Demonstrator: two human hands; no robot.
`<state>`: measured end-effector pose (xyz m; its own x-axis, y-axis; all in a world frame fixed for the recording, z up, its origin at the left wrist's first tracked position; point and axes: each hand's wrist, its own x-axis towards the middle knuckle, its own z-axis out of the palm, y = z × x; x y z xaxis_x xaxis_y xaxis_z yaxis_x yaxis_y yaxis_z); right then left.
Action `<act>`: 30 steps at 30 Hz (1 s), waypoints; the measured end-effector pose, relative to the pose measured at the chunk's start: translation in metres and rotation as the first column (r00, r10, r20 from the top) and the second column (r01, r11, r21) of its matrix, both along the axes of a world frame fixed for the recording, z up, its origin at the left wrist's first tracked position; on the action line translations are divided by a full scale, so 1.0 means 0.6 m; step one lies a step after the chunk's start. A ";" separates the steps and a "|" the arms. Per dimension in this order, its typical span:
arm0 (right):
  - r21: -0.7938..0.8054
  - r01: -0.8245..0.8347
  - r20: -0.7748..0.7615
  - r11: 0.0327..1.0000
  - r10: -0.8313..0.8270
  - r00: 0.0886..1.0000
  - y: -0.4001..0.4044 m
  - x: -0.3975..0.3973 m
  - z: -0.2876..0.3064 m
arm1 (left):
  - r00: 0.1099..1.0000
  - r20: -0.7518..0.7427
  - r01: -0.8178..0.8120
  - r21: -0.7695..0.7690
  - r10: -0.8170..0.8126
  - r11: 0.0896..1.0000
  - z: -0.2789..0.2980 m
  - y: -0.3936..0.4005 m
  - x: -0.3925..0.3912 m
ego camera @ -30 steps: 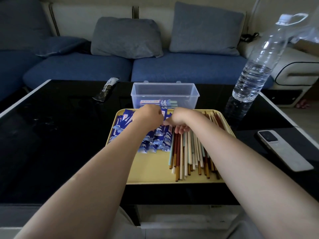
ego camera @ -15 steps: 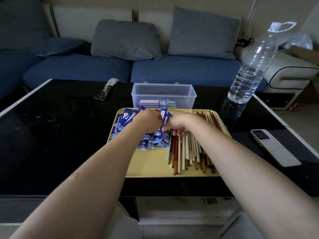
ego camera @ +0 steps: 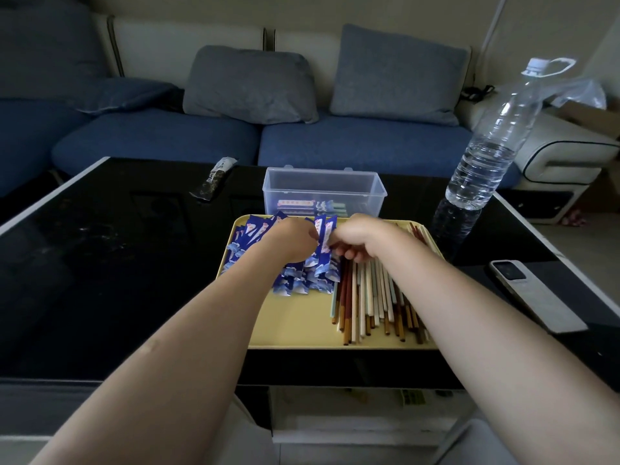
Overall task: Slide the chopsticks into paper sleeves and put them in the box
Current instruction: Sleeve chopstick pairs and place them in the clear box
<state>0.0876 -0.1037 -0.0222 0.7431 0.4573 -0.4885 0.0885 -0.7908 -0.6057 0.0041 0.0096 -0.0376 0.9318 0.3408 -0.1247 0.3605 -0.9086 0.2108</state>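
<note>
A yellow tray [ego camera: 295, 327] lies on the black table. Several blue paper sleeves [ego camera: 302, 280] are heaped on its left half; several loose chopsticks [ego camera: 372, 303] in brown, white and pale green lie on its right half. My left hand [ego camera: 292, 239] and my right hand [ego camera: 359, 238] meet over the far end of the heap, both pinching one blue sleeve [ego camera: 323, 243] that stands lifted between them. Behind the tray is the clear plastic box [ego camera: 323, 182] with a few sleeved chopsticks inside.
A tall water bottle [ego camera: 493, 142] stands at the tray's right rear. A white phone [ego camera: 533, 293] lies to the right. A dark wrapper [ego camera: 214, 177] lies at the table's far left of the box. A blue sofa is behind.
Both hands have drawn slightly toward me and raised one blue sleeve out of the heap. The view has tilted a little; the tray and box have stayed put.
</note>
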 end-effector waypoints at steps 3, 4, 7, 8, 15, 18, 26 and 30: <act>0.152 0.103 -0.020 0.983 -0.101 0.995 -0.030 0.012 0.021 | 0.998 0.061 -0.028 -0.040 0.031 0.999 0.001 0.000 0.002; 0.202 0.113 -0.056 0.973 -0.104 0.993 -0.041 0.014 0.027 | 0.993 0.111 -0.030 -0.029 0.034 0.999 0.004 -0.001 0.002; 0.282 0.094 -0.134 0.955 -0.057 0.989 -0.074 0.022 0.034 | 0.957 0.251 0.111 0.152 -0.147 0.982 0.016 -0.020 0.006; 0.295 0.085 -0.142 0.952 -0.045 0.989 -0.084 0.025 0.032 | 0.933 0.276 0.171 0.228 -0.232 0.959 0.022 -0.033 0.007; 0.427 0.091 -0.272 0.900 0.032 0.962 -0.112 0.022 0.028 | 0.914 0.285 0.206 0.287 -0.289 0.935 0.018 -0.100 0.025; 0.459 0.226 -0.193 0.859 -0.152 0.969 -0.117 0.028 0.031 | 0.961 0.250 0.069 0.199 -0.118 0.978 0.021 -0.094 0.021; -0.286 -0.019 0.265 0.958 0.098 0.959 -0.149 0.041 -0.003 | 0.967 0.047 -0.211 -0.393 0.248 0.895 0.013 -0.083 0.009; -0.347 -0.044 0.244 0.937 0.136 0.960 -0.149 0.027 -0.007 | 0.952 0.021 -0.265 -0.445 0.305 0.856 0.003 -0.089 0.019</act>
<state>0.1035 -0.1930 -0.0265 0.8280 0.3718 -0.4198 0.2869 -0.9241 -0.2526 0.0157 -0.0441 -0.0357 0.8160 0.5239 -0.2442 0.5515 -0.5791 0.6004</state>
